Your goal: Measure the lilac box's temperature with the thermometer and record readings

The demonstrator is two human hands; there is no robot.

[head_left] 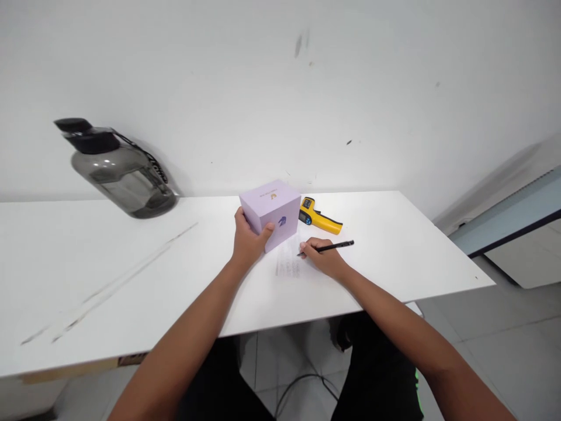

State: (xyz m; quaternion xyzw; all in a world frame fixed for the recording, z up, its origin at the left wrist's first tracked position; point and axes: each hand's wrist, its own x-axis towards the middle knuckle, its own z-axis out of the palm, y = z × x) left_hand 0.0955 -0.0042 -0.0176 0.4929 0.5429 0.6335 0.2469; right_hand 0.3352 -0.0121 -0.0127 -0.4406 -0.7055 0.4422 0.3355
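Observation:
My left hand (251, 235) is wrapped round the near left corner of a lilac box (284, 231), thumb on its front face. The box carries a gold mark on top and a dark blue print on the front. In my right hand (322, 255) a slim black pen (333, 247) is pinched, its tip pointing left and down near the tabletop. Faint grey marks (288, 268) show on the white surface between my hands. Just right of the box lies a yellow and black infrared thermometer (322, 219), partly hidden by the box.
A large grey see-through bottle (120, 175) with a black lid and strap stands at the back left, against the wall. The white table (131, 280) has dark streaks on its left part and ends on the right. A cable (302, 377) lies on the floor below.

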